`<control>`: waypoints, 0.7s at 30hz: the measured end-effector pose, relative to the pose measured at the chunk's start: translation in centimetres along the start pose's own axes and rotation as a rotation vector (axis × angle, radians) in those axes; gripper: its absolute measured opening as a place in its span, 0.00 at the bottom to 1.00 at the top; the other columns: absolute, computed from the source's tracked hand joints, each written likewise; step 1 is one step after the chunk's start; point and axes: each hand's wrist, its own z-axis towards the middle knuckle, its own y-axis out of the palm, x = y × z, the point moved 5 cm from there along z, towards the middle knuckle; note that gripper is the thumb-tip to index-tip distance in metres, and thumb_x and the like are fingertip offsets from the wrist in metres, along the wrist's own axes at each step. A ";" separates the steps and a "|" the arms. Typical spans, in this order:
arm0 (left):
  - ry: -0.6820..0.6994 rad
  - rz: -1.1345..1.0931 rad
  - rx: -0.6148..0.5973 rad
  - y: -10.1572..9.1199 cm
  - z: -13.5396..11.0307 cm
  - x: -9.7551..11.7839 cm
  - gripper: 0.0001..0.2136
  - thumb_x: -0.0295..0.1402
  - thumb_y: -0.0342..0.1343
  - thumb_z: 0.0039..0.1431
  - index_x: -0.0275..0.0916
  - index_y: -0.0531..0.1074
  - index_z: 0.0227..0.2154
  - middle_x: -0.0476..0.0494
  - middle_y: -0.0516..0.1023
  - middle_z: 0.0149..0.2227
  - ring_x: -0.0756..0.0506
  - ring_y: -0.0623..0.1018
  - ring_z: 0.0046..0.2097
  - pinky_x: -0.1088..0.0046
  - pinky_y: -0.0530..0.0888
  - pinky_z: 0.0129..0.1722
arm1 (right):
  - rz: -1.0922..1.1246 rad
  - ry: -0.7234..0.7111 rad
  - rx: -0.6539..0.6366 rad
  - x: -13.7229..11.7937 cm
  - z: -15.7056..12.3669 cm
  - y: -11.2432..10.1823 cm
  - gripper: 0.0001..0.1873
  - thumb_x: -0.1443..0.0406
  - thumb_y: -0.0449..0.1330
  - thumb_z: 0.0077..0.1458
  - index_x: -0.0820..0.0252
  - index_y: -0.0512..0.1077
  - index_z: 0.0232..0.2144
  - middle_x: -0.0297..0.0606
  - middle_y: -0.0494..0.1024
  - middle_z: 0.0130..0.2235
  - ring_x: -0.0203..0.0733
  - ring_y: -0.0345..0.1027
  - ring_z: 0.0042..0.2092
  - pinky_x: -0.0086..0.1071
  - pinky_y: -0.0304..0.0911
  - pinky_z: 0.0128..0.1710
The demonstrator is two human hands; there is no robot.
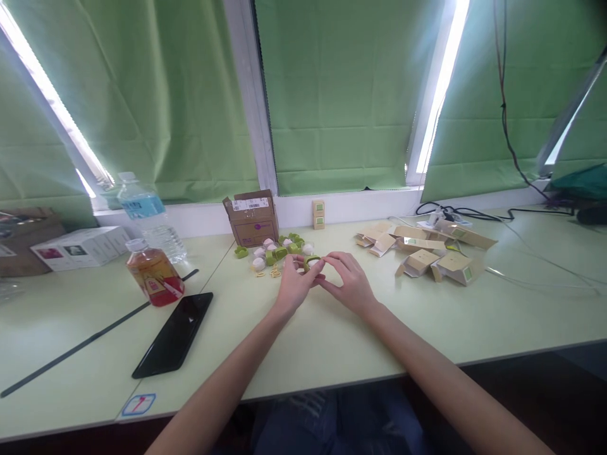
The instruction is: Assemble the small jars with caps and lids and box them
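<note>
1. My left hand (294, 285) and right hand (349, 285) meet over the table (332, 341), in front of the brown cardboard box (251, 221) and a little to its right.
2. Between them is a small green ring (313, 260). My left fingertips pinch its near-left side and my right fingertips close on its right side, so both hands grip it.
3. The ring sits just above the tabletop; I cannot tell whether it touches the surface.
4. Right at the foot of the box, between it and my hands, lies a scatter of green and white pieces (279, 251).
5. Right of the box, against the window ledge, two small cubes (318, 213) stand stacked.
6. Further right of the box is a heap of folded tan cartons (427, 249), well apart from my hands.
7. Left of the box stands a clear water bottle (147, 215), with an orange drink bottle (154, 273) in front of it.
8. Left of the box and nearer to me, a black phone (173, 333) lies flat.
</note>
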 end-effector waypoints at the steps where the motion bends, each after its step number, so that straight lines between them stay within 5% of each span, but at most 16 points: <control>1: -0.007 -0.002 -0.010 0.2 -0.1 -0.1 0.27 0.44 0.70 0.54 0.39 0.58 0.44 0.39 0.73 0.48 0.48 0.84 0.34 0.64 0.84 0.38 | 0.009 -0.004 0.001 0.0 0.0 0.1 0.19 0.61 0.64 0.63 0.54 0.70 0.55 0.47 0.76 0.50 0.53 0.70 0.51 0.48 0.70 0.51; 11: -0.011 -0.075 -0.301 1.2 -0.9 0.9 0.28 0.42 0.68 0.57 0.36 0.67 0.56 0.43 0.81 0.38 0.46 0.82 0.41 0.58 0.82 0.51 | 0.098 0.039 -0.009 0.7 -0.1 -0.5 0.15 0.61 0.60 0.65 0.51 0.71 0.54 0.46 0.73 0.48 0.51 0.69 0.51 0.48 0.71 0.50; 21: 0.073 -0.077 -0.372 1.0 -0.6 0.5 0.31 0.45 0.66 0.58 0.34 0.70 0.59 0.45 0.80 0.34 0.44 0.82 0.40 0.53 0.82 0.50 | 0.104 0.031 -0.059 0.4 -0.1 -0.4 0.20 0.63 0.58 0.67 0.48 0.69 0.60 0.45 0.73 0.49 0.52 0.68 0.51 0.49 0.71 0.51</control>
